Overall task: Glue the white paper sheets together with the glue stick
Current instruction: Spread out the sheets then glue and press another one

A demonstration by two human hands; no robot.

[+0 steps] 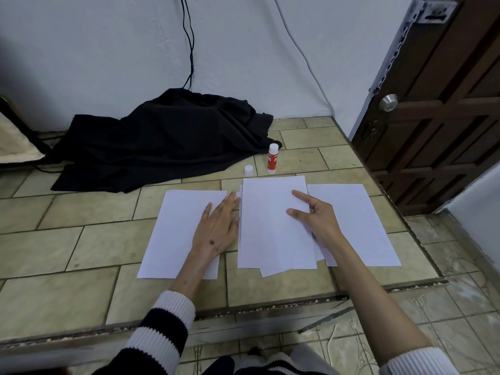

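Note:
Three groups of white paper lie on the tiled counter: a single left sheet (pixel 173 228), a middle stack (pixel 270 239) with a skewed sheet poking out below, and a right sheet (pixel 359 226). My left hand (pixel 216 228) lies flat, fingers spread, on the left sheet's right edge, fingertips touching the middle stack's left side. My right hand (pixel 313 215) presses its index finger and thumb on the stack's top sheet. The red glue stick (pixel 272 158) stands upright behind the stack. Its white cap (pixel 248 170) sits separately to its left.
A crumpled black cloth (pixel 162 142) lies at the back of the counter against the wall, with cables running down to it. The counter's front edge (pixel 243 307) runs in front of me. A brown door (pixel 438 104) stands at the right.

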